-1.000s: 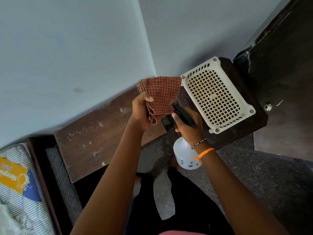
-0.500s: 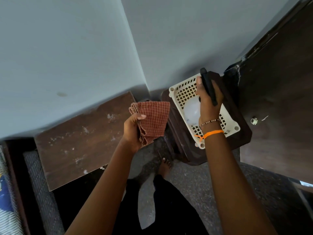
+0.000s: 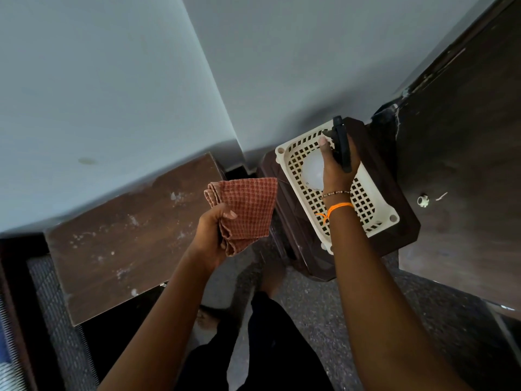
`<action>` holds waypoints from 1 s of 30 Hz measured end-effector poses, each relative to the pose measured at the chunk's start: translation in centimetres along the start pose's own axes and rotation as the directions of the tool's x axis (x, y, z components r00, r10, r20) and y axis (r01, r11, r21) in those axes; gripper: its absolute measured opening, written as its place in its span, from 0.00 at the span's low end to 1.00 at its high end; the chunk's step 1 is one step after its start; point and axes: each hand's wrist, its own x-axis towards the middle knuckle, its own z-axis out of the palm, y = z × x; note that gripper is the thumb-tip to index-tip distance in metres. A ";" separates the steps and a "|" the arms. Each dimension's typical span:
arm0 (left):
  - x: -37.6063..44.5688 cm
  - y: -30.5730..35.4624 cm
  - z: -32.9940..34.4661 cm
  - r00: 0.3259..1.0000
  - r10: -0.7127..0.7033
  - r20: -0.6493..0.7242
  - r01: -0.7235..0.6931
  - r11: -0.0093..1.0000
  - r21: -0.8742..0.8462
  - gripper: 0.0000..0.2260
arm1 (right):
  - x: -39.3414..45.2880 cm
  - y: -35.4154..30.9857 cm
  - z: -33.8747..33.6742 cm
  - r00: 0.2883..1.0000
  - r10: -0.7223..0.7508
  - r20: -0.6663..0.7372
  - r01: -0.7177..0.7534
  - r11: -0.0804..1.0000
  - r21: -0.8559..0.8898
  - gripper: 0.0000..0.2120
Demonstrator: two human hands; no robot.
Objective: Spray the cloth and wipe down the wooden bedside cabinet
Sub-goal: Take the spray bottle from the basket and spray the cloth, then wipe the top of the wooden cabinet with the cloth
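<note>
Folded rust-red waffle-weave cloth (image 3: 248, 210) is being gripped by left hand (image 3: 211, 235), fingers curled round it; right hand (image 3: 337, 167), fingers wrapped, is holding translucent spray bottle (image 3: 313, 172) inside cream lattice plastic basket (image 3: 375, 218).

Left hand (image 3: 212, 232) raised, fingers curled gripping cloth (image 3: 248, 208); right hand (image 3: 337, 167) extended forward, clasping sprayer (image 3: 342, 146).

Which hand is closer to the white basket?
The right hand. It holds the spray bottle directly over the white basket. The left hand grips the folded cloth off to the basket's left, near the wooden bedside cabinet.
</note>
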 end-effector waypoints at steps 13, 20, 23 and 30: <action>-5.2 -1.1 -6.7 0.987 -0.121 -0.111 0.117 0.992 -0.043 0.12 | -16.6 1.6 3.6 0.821 0.321 0.472 -0.063 0.873 -0.484 0.19; -9.9 -3.4 -17.7 0.913 -0.159 -0.376 0.150 0.987 -0.055 0.10 | -23.9 3.0 8.8 0.263 0.627 0.733 0.073 0.745 -0.663 0.15; -11.5 -5.4 -24.0 0.880 -0.098 -0.465 0.113 0.994 0.004 0.09 | -29.0 4.8 11.7 0.070 0.672 0.737 -0.003 0.739 -0.674 0.25; -15.1 -11.4 -40.0 0.667 -0.026 -0.745 0.195 0.970 0.142 0.06 | -38.1 12.5 21.1 0.238 0.719 0.652 0.387 0.546 -0.743 0.18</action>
